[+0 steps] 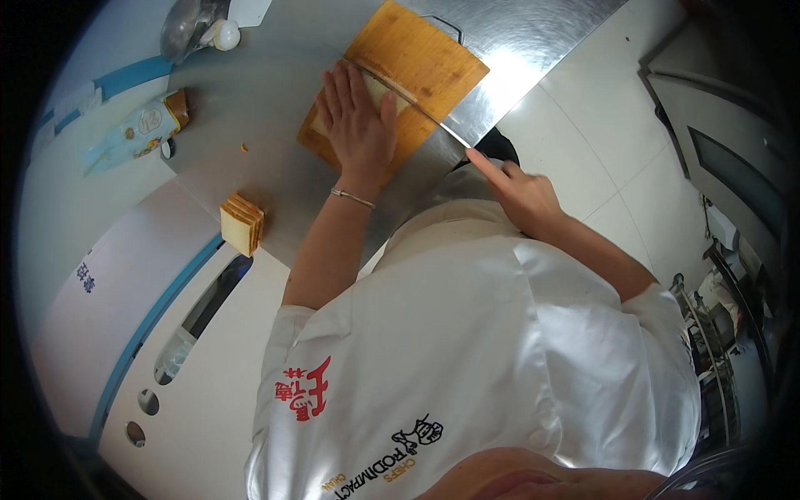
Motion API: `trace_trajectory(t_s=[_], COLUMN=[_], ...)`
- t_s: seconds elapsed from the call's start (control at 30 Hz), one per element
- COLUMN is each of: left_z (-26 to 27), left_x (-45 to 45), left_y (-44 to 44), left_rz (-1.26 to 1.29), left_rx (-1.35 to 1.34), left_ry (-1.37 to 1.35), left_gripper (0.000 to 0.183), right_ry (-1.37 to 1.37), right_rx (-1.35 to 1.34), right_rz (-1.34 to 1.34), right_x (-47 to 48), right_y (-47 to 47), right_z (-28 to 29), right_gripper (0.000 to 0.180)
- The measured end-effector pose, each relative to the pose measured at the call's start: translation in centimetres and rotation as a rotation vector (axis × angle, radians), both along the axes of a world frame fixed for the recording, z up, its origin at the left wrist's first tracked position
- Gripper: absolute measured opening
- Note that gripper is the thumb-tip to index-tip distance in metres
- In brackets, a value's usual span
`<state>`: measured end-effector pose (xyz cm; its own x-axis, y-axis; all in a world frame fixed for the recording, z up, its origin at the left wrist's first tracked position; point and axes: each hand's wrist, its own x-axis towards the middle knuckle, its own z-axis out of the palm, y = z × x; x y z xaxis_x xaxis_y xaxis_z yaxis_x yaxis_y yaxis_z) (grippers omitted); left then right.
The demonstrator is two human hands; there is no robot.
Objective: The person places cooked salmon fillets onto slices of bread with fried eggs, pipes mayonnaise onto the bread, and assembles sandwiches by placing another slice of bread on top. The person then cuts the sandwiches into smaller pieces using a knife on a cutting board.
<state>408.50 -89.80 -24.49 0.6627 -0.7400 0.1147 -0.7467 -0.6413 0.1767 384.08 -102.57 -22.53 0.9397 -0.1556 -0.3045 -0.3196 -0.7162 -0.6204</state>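
A wooden cutting board [431, 59] lies on the steel table, with a pale slice of bread [405, 104] on it. My left hand [359, 128] presses flat on the bread, fingers stretched away from me, and hides most of it. My right hand [528, 194] grips a long knife [455, 135], index finger laid along its spine. The blade crosses the board along the bread's far right edge, just beyond my left fingertips. My fist covers the knife's handle. Whether the blade has cut through the bread cannot be told.
On the steel table [244, 106], a stack of bread slices [241, 225] stands at the left edge, near a small crumb [244, 148]. A printed plastic bread bag [144, 131] lies farther left. A metal handle [447, 26] sticks out behind the board. Tiled floor [600, 144] shows at right.
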Motion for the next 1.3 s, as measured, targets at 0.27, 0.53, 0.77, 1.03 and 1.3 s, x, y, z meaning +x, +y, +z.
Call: trace_trajectory(t_s=[0.27, 0.53, 0.77, 1.03, 1.3], left_z=[0.2, 0.0, 0.1, 0.3, 0.6], left_x=[0.1, -0.1, 0.1, 0.0, -0.1], left_y=[-0.5, -0.4, -0.2, -0.5, -0.7], left_rz=[0.001, 0.001, 0.020, 0.014, 0.008], left_rx=[0.041, 0.045, 0.063, 0.082, 0.085], left_ry=[0.003, -0.005, -0.003, 0.003, 0.002], left_gripper=[0.070, 0.069, 0.069, 0.070, 0.069], right_ry=[-0.146, -0.147, 0.013, -0.125, -0.213], right_rx=[-0.019, -0.015, -0.028, -0.009, -0.037], right_rz=[-0.063, -0.028, 0.071, -0.052, -0.018], right_x=[3.2, 2.1, -0.9, 3.5, 3.1], right_y=[0.2, 0.0, -0.2, -0.5, -0.4], right_z=[-1.3, -2.0, -1.4, -2.9, -2.9], right_gripper=[0.083, 0.086, 0.085, 0.068, 0.086])
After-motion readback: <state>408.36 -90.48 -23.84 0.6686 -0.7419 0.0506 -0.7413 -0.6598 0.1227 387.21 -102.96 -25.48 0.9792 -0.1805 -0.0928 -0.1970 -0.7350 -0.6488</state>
